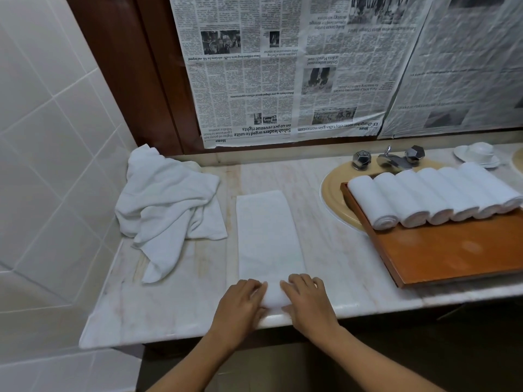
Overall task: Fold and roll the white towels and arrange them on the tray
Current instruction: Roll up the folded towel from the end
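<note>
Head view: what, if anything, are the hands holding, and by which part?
The left hand and right hand hold the folded towel by its near end, the just-started roll, one on each side.

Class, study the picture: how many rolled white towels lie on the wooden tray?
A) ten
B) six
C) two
B: six rolled towels lie side by side in a single row along the far part of the tray.
</note>
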`<state>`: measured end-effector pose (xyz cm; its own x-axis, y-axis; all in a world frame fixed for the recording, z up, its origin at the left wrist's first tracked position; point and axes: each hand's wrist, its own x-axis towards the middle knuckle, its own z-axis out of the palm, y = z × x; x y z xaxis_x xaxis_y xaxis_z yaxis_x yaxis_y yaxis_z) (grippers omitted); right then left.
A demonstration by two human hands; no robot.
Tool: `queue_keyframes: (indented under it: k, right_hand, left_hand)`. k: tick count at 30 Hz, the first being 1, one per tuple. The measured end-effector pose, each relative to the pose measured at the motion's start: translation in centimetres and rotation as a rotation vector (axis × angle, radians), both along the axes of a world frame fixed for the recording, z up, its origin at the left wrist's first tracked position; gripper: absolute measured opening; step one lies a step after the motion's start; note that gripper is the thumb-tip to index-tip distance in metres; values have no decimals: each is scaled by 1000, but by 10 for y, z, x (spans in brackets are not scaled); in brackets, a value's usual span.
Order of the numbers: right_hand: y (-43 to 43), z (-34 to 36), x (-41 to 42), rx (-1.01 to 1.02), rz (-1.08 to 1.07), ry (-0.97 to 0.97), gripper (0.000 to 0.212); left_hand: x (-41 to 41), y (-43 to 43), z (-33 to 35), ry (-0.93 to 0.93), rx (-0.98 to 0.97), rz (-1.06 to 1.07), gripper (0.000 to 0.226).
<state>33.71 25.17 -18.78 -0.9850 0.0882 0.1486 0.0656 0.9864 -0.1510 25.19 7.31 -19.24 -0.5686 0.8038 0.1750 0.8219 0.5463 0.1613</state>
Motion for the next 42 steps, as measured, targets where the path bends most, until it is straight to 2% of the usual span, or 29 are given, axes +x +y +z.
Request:
queue_keyframes:
  k: [3,6,9,12,15,17,20,23,26,28,29,32,37,42]
  right_hand:
    - [5,7,-9,-94,-27,-53,53]
    - [10,17,-19,-245,-49,-141,45]
    - [15,24,-24,-446,-138,-251,42]
    - [19,28,-28,-612,-194,-381,36]
    - [14,29,-34,-538,-231,-436,33]
    - [6,30,-37,-353,-275,-342,33]
    - [-12,34,-34,-162,-263,-136,34]
    - [-23,22,-22,-87,-168,-71,48]
    - [-21,9,-10,-80,-106,9,44]
    - [-17,5,0,-93,-53,40,35]
    - [-14,4,3,-68,-26,26,37]
    - [-7,3,3,16,12,-66,60]
    - [-1,12,-21,-57,-18,-151,61]
    - [9,26,-24,-267,-31,-213,52]
  left_hand:
    - [-9,5,5,7,35,38,56]
    - [-17,8,14,-74,9,34,42]
    - [-18,12,25,-259,14,123,33]
    - [-23,16,25,-523,-15,215,31]
    - [-28,21,24,-669,-36,272,32]
    - [-28,24,20,-557,-6,313,30]
    - [-16,24,24,-158,85,270,18]
    - [0,17,8,29,157,140,24]
    - [12,5,-10,122,199,59,34]
    - [14,0,-17,132,132,35,52]
    - [13,-1,-16,127,96,43,59]
    - [7,6,-9,84,20,74,69]
    - [-10,15,-2,28,18,97,66]
    - [-17,15,16,-188,-21,110,47]
